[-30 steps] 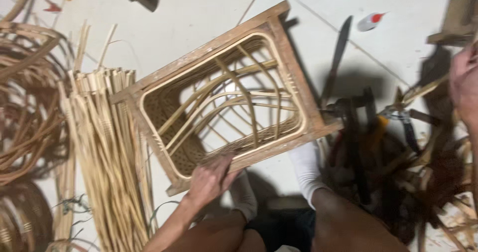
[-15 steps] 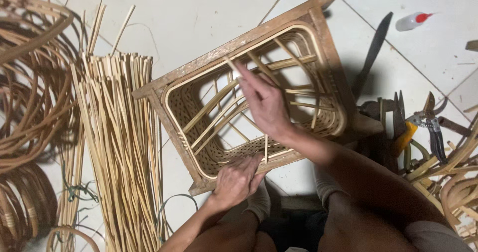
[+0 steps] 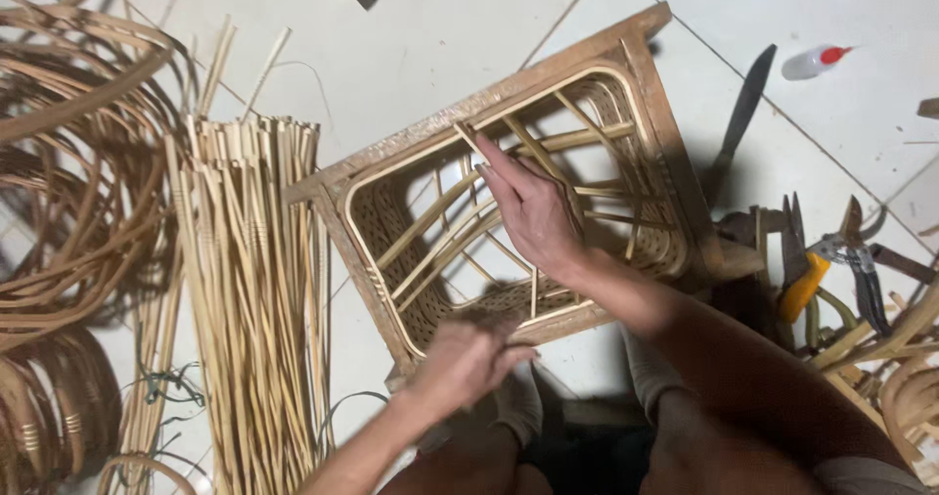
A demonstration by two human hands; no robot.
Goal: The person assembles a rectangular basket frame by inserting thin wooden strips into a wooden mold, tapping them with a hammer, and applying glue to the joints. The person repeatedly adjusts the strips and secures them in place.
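Observation:
A rectangular wooden frame (image 3: 577,65) with a woven rattan basket inside it lies tilted on the white tiled floor. My right hand (image 3: 533,211) reaches into the frame and pinches a thin rattan strip (image 3: 481,153) that runs up toward the far rim. My left hand (image 3: 468,358) presses on the frame's near edge and steadies it. Curved rattan ribs cross the open middle of the basket.
A bundle of straight rattan strips (image 3: 254,290) lies left of the frame. Coils of rattan (image 3: 68,162) fill the far left. Pruning shears with a yellow handle (image 3: 822,260), a dark blade (image 3: 743,113) and a small white bottle with a red cap (image 3: 812,62) lie at right.
One second ago my right hand was off at the right edge; it has come into the frame and taken hold of a strip. My left hand stays on the near edge.

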